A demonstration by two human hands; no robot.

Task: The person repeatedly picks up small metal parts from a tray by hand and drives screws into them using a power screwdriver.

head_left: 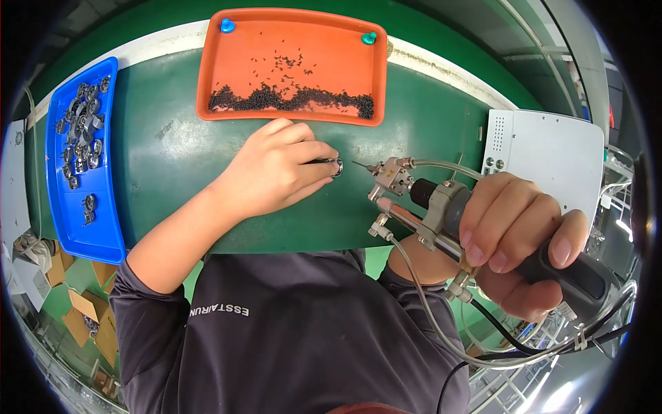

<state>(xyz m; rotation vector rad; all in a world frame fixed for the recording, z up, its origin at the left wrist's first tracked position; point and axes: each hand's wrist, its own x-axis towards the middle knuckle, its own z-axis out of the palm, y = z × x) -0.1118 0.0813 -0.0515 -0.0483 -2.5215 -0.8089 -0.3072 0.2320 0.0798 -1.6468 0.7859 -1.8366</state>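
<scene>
My left hand [279, 169] is closed on a small black-and-silver part [338, 167] over the green bench mat. Only the part's right end shows; the fingers hide the rest. Wrapped round the dark handle of a powered screwdriver [431, 207] is my right hand [517, 238]. The screwdriver has a metal head with hoses, and its thin bit points left toward the part, a short gap away from it. Beyond my left hand lies an orange tray [296, 55], holding many tiny black screws [276, 98] gathered along its near side.
At the left, a blue tray [103, 231] holds several small black-and-silver parts [86, 127]. A blue knob [227, 26] and a green knob [369, 38] sit in the orange tray's far corners. A pale box-shaped device [545, 155] stands right. Hoses [441, 345] trail below the screwdriver; cardboard boxes [89, 317] stand lower left.
</scene>
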